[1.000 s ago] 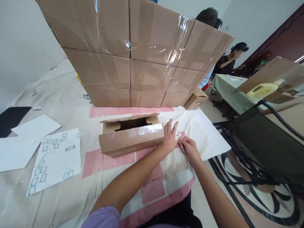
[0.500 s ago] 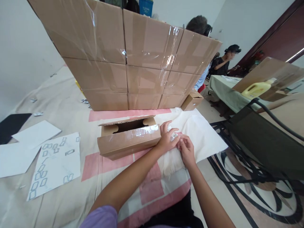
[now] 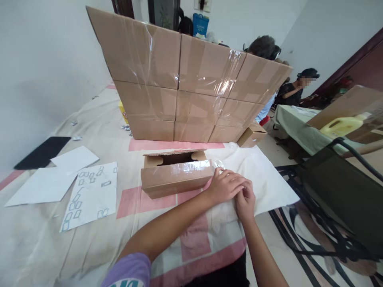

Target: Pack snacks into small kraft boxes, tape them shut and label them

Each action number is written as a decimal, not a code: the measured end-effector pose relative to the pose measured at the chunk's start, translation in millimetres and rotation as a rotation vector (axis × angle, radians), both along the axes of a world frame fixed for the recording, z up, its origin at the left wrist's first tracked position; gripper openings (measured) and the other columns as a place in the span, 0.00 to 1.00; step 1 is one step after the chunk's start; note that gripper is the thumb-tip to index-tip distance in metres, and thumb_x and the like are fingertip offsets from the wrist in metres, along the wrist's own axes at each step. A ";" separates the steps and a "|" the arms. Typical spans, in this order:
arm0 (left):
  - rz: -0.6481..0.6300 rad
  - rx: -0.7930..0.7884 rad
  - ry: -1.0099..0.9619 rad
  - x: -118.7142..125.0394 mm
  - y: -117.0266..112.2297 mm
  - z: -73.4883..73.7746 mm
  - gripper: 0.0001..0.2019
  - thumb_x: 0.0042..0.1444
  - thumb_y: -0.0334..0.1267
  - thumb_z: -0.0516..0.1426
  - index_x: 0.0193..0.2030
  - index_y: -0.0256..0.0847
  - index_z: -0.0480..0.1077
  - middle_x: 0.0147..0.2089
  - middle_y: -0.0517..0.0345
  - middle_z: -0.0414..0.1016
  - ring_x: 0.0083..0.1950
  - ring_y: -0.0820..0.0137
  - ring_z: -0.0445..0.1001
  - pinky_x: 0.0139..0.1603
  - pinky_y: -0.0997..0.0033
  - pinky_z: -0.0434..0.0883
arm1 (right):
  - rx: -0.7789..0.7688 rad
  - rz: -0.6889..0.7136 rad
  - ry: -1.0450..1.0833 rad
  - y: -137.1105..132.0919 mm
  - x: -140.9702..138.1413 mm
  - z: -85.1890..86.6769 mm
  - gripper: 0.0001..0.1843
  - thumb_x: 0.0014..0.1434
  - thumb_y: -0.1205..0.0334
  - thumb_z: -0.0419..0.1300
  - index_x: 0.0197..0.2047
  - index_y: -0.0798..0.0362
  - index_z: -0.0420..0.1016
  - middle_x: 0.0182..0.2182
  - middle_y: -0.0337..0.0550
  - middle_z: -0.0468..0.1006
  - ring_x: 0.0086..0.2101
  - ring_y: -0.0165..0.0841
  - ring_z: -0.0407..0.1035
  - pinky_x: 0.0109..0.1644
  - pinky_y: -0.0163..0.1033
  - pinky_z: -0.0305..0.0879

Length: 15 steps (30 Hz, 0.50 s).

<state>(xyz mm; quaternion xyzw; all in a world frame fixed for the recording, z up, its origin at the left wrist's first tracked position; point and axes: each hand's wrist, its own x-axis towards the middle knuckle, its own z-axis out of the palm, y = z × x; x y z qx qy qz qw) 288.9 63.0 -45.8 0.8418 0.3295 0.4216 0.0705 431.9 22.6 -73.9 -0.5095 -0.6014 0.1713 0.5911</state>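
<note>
My left hand (image 3: 225, 185) is curled over, with its fingertips pressed against my right hand (image 3: 245, 198). The right hand's fingers are bent and pinched together under them. Whatever lies between the two hands is hidden by the fingers. Just beyond my left hand a small white object (image 3: 218, 164) lies on the white cloth (image 3: 269, 185); its kind is unclear. Left of my hands stands a long cardboard box (image 3: 176, 178) with its top open and a flap raised at the back.
A wall of taped cardboard boxes (image 3: 197, 87) rises behind, with a small carton (image 3: 251, 134) at its right end. On the left lie a paper with drawn rectangles (image 3: 92, 195), white sheets (image 3: 42, 185) and a black panel (image 3: 43, 152). A chair (image 3: 338, 187) stands right; people sit beyond.
My hands have come together, the left fingers closing over the right; the small white and grey piece seen between them is now covered. The camera view has shifted, moving the scene rightward.
</note>
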 end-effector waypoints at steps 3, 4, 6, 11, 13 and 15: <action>-0.004 0.132 0.115 -5.8 1.9 4.1 0.14 0.71 0.39 0.51 0.58 0.47 0.73 0.51 0.55 0.82 0.53 0.66 0.75 0.60 0.55 0.58 | -0.003 -0.038 -0.005 -1.0 -0.4 0.9 0.09 0.64 0.54 0.62 0.41 0.51 0.77 0.45 0.46 0.72 0.48 0.40 0.68 0.55 0.50 0.67; 0.002 0.157 0.151 -8.0 1.9 6.6 0.14 0.71 0.37 0.50 0.58 0.46 0.73 0.50 0.55 0.82 0.52 0.67 0.75 0.59 0.56 0.59 | -0.009 -0.050 0.003 -1.1 -0.7 0.8 0.10 0.64 0.53 0.62 0.40 0.51 0.77 0.45 0.46 0.72 0.48 0.40 0.68 0.54 0.49 0.67; -0.001 0.201 0.214 -12.0 1.0 13.3 0.15 0.72 0.34 0.49 0.60 0.44 0.71 0.49 0.54 0.81 0.51 0.68 0.76 0.57 0.59 0.61 | -0.032 -0.064 0.031 -1.5 -2.4 0.9 0.11 0.63 0.52 0.62 0.39 0.51 0.76 0.43 0.45 0.72 0.45 0.39 0.69 0.51 0.48 0.68; -0.080 0.377 0.317 -16.9 -2.0 37.1 0.16 0.71 0.28 0.47 0.58 0.44 0.70 0.41 0.57 0.79 0.45 0.69 0.75 0.49 0.64 0.64 | -0.108 -0.028 0.121 -6.2 -11.8 9.1 0.16 0.62 0.47 0.63 0.39 0.54 0.75 0.30 0.39 0.74 0.33 0.34 0.69 0.37 0.40 0.69; -0.102 0.423 0.287 -19.4 -4.6 51.4 0.15 0.71 0.27 0.48 0.55 0.44 0.71 0.37 0.59 0.78 0.42 0.71 0.75 0.44 0.66 0.63 | -0.119 -0.006 0.154 -8.5 -14.9 15.6 0.18 0.61 0.47 0.65 0.42 0.55 0.75 0.27 0.38 0.74 0.30 0.34 0.68 0.33 0.39 0.68; -0.085 0.432 0.197 -27.2 -9.9 71.3 0.14 0.70 0.27 0.48 0.49 0.44 0.74 0.35 0.60 0.78 0.40 0.72 0.75 0.41 0.67 0.63 | -0.123 0.030 0.185 -7.9 -17.8 23.3 0.19 0.61 0.49 0.65 0.47 0.54 0.75 0.29 0.39 0.76 0.30 0.35 0.69 0.31 0.39 0.68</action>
